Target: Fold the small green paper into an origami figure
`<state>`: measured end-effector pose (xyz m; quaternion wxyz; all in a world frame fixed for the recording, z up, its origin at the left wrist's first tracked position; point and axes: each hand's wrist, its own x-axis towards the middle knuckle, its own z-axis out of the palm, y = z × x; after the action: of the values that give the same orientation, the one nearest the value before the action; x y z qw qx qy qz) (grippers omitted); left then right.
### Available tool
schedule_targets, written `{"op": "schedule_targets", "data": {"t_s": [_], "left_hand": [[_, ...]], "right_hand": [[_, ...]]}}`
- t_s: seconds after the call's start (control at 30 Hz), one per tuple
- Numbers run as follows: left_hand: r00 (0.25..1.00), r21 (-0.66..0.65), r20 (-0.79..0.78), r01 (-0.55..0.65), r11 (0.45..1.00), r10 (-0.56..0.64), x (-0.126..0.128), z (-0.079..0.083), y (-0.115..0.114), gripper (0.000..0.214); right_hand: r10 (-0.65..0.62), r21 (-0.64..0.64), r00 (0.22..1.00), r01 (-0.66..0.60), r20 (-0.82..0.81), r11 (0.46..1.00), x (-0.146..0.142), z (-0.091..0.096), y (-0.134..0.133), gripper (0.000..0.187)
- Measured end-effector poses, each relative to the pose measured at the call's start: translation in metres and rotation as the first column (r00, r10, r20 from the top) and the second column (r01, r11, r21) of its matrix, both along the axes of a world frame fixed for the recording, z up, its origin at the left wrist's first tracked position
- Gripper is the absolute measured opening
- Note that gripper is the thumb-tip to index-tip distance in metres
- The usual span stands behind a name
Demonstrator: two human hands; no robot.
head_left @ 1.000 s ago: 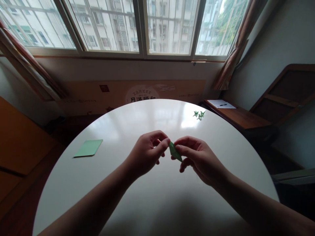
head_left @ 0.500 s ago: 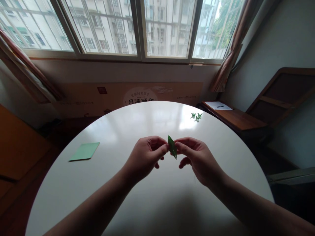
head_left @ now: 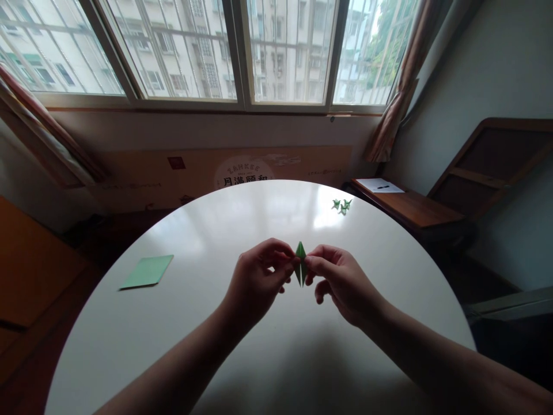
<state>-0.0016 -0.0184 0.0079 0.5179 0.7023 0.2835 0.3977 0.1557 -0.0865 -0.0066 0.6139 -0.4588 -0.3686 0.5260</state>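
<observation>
Together, the left hand (head_left: 260, 275) and the right hand (head_left: 342, 281) pinch a folded green paper (head_left: 300, 253) between thumbs and fingers, one at each side, its points facing up and down, above the white table (head_left: 276, 357), well apart from the flat paper stack (head_left: 147, 272).

From afar I see a window (head_left: 287, 55) between curtains (head_left: 391, 129) and a dark pen (head_left: 383, 187) on white paper (head_left: 370, 183) atop a brown stand (head_left: 410, 208).

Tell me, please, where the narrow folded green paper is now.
In the head view, the folded paper is slightly right of centre, pinched between the left hand and the right hand, above the white table.
</observation>
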Motion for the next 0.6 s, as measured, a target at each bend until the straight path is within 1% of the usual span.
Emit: {"op": "schedule_targets", "data": {"t_s": [0.1,0.3,0.4,0.5,0.6], "left_hand": [[0.999,0.038,0.032,-0.002,0.999,0.001,0.0008,-0.0026,-0.0026,0.011],[0.993,-0.077,0.113,-0.031,0.997,0.039,0.0023,0.0025,-0.0045,0.013],[0.993,-0.075,0.108,-0.034,0.997,0.042,0.0024,0.0044,-0.0043,0.011],[0.994,-0.06,0.094,-0.046,0.997,0.052,0.0017,0.0055,-0.004,0.013],[0.995,-0.064,0.086,-0.045,0.997,0.051,0.0009,0.0068,-0.0034,0.014]], "right_hand": [[0.007,-0.007,0.999,-0.007,-0.043,1.0,-0.0013,0.0014,-0.0002,0.019],[0.047,0.018,0.998,-0.046,-0.047,0.999,-0.0023,0.0032,-0.0021,0.018],[0.043,0.042,0.999,-0.042,-0.029,0.998,-0.0016,0.0013,-0.0024,0.017],[0.026,0.088,1.0,-0.026,-0.005,0.996,-0.0009,-0.0017,-0.0015,0.016],[-0.023,0.17,0.999,0.016,0.034,0.985,-0.0012,-0.0042,-0.0004,0.021]]}}
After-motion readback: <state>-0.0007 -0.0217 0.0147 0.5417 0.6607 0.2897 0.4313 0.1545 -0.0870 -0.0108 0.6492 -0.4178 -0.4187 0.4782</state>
